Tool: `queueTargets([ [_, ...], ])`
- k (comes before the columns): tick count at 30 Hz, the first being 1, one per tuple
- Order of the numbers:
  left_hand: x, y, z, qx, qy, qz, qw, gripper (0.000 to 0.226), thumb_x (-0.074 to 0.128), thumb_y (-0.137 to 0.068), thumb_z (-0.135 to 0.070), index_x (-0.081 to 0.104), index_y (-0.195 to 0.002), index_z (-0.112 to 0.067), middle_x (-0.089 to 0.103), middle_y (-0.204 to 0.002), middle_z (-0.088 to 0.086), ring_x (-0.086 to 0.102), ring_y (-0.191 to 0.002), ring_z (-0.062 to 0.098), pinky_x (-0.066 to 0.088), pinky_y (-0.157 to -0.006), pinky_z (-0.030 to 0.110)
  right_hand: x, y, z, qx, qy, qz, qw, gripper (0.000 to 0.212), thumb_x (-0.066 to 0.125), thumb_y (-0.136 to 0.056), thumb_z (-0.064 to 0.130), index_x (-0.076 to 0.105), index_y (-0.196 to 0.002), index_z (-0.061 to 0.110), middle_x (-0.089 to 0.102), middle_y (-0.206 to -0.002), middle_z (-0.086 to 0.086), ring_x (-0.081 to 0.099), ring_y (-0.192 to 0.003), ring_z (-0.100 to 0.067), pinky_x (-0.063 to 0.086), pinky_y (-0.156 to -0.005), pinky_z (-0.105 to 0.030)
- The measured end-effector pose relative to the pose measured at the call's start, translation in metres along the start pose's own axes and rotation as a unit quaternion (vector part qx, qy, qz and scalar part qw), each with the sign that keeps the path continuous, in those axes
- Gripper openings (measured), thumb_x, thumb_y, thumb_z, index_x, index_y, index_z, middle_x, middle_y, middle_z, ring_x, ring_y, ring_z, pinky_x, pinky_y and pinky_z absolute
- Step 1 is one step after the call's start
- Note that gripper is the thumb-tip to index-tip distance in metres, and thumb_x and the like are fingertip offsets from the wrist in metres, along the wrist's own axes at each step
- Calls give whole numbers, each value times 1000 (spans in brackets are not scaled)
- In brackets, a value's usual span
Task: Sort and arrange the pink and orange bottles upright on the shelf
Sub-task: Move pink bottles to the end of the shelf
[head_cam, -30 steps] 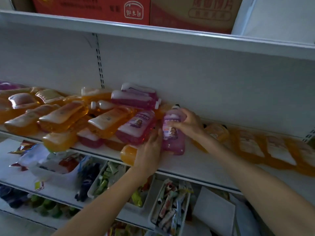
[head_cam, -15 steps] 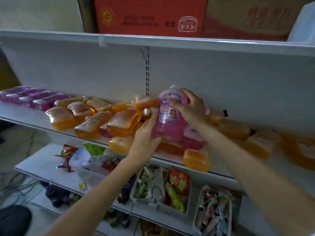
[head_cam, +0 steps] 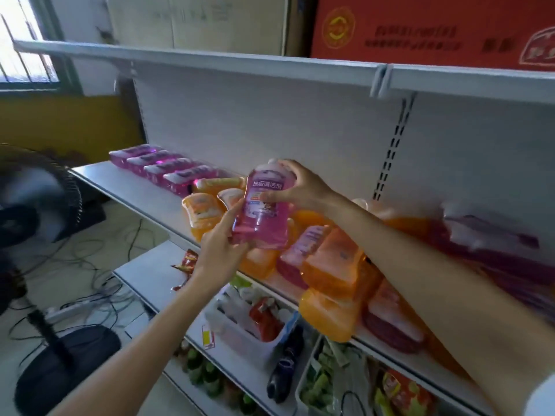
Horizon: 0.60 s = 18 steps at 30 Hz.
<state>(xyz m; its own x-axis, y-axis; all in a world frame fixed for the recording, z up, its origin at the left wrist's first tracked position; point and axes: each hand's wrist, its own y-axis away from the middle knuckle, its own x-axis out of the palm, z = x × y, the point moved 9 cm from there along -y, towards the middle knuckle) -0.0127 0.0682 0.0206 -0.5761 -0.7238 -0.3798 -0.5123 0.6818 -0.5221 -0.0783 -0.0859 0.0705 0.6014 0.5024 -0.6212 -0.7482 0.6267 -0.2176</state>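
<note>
Head view, pink bottle [head_cam: 264, 211] near-upright, cap up, both hands holding

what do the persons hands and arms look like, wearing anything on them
Both hands are bare: the left hand and the right hand show no gloves, and no watch or band shows on either wrist. Both forearms are bare too. The only clothing in view is the edge of a white sleeve high on the right arm, at the picture's bottom right corner.
</note>
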Motion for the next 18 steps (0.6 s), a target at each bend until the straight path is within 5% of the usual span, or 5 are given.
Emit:
queueTargets([
  [4,-9,-60,34,23,-23,17,999,58,68,-79,-6,43,-132,-13,52,-94,-15,60,-84,12,40,-66,2,18,-74,-6,8,-27,9,1000,91,85,-59,43,43,-136,19,54,-129,-2,57,-111,-22,53,-89,-43],
  [7,-21,-100,66,39,-11,16,999,58,72,-74,-26,45,-126,-24,61,-99,-3,64,-81,12,50,-66,17,34,-120,-6,8,-23,9,1000,88,83,-64,41,40,-138,21,51,-131,-4,57,-111,-25,57,-80,-45],
  [11,-38,-131,110,60,-47,-18,997,52,71,-76,-20,41,-119,-20,64,-101,13,62,-76,15,47,-60,7,63,-172,2,-14,-13,-8,1000,86,82,-65,41,41,-138,22,52,-130,-3,56,-109,-21,55,-85,-38],
  [14,-64,-150,152,35,-22,-53,998,46,64,-77,-36,41,-114,-23,60,-106,11,62,-81,20,56,-67,31,93,-207,7,-18,-15,-20,1000,83,82,-65,42,43,-136,22,55,-127,-2,56,-108,-19,52,-90,-36],
  [18,-102,-184,213,-1,4,-65,998,49,71,-75,-9,49,-117,-20,57,-108,9,61,-83,19,57,-73,41,140,-260,10,13,-39,-32,999,83,83,-63,41,46,-134,21,55,-125,2,55,-108,-16,49,-91,-30],
])
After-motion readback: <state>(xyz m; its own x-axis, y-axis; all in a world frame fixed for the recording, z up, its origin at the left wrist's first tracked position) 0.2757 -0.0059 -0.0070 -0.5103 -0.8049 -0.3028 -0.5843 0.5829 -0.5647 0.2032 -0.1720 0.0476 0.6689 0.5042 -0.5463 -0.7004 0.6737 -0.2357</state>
